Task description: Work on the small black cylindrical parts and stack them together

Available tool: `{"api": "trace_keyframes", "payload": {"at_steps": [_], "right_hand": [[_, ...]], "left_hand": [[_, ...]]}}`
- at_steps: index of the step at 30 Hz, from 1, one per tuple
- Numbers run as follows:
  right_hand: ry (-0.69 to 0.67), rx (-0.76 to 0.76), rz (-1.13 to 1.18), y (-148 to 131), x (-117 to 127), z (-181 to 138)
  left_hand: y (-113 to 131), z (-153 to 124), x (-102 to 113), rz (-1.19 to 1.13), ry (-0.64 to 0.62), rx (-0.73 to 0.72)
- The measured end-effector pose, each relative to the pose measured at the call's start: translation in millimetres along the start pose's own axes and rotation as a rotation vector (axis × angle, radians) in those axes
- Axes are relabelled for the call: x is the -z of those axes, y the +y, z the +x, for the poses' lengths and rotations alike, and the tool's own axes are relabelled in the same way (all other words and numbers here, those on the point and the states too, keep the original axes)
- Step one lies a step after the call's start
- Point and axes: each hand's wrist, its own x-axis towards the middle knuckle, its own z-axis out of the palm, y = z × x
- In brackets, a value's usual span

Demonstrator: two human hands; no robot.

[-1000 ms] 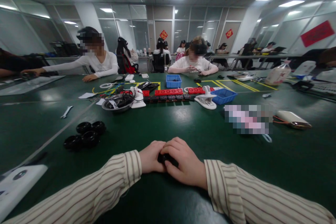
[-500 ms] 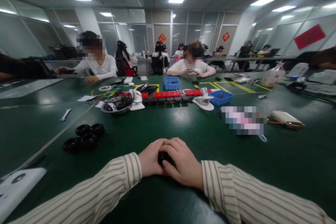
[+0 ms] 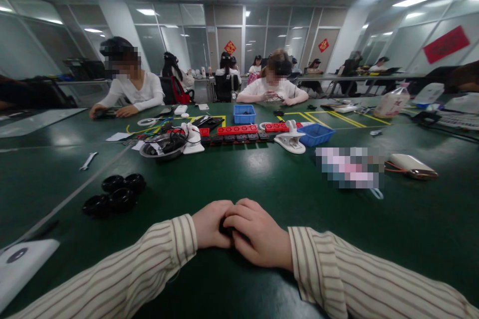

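Low over the green table [image 3: 194,284], my left hand [image 3: 211,224] and my right hand [image 3: 260,234] are closed together around a small black object [image 3: 225,229]. Only a dark sliver of it shows between the fingers, so I cannot make out its kind. The right fingers lie over its top, and the left hand wraps its far left side. Off to the left sits a cluster of several shiny black ring-shaped parts [image 3: 121,200]. Beyond them lies an open-end wrench [image 3: 89,161].
A metal bowl [image 3: 164,155] of black cables, a red-and-black power strip row [image 3: 237,130], a white clip base [image 3: 291,140] and blue trays [image 3: 316,134] stand ahead. At right lies a power bank [image 3: 411,165]; at near left, a white panel [image 3: 26,269]. Co-workers sit across the table.
My hands have closed in further, and less of the black object shows between them. The view has tilted slightly. At the left, a co-worker's two hands have come closer together.
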Motion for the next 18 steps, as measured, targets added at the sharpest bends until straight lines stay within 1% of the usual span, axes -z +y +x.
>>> {"api": "trace_keyframes", "payload": {"at_steps": [4,8,10,12,15,18], "right_hand": [[-0.014,0.069,0.001,2.5,1.5,-0.5],[0.013,0.071,0.025,3.3,0.8,-1.8],[0.042,0.028,0.029,2.4,0.1,-2.4],[0.052,-0.051,0.008,1.0,-0.6,-2.6],[0.015,-0.187,-0.045,-1.2,-1.4,-1.9],[-0.026,-0.234,-0.07,-2.4,-1.8,-0.7]], "left_hand": [[-5.1,1.4,1.0,-0.009,-0.033,-0.092],[-4.2,1.8,2.8,-0.018,-0.024,-0.084],[-1.6,1.5,4.8,-0.032,-0.017,-0.077],[2.2,0.8,6.5,-0.043,-0.009,-0.069],[7.9,-0.8,7.0,-0.027,0.021,-0.027],[10.0,-1.8,5.7,0.014,0.05,0.028]]}}
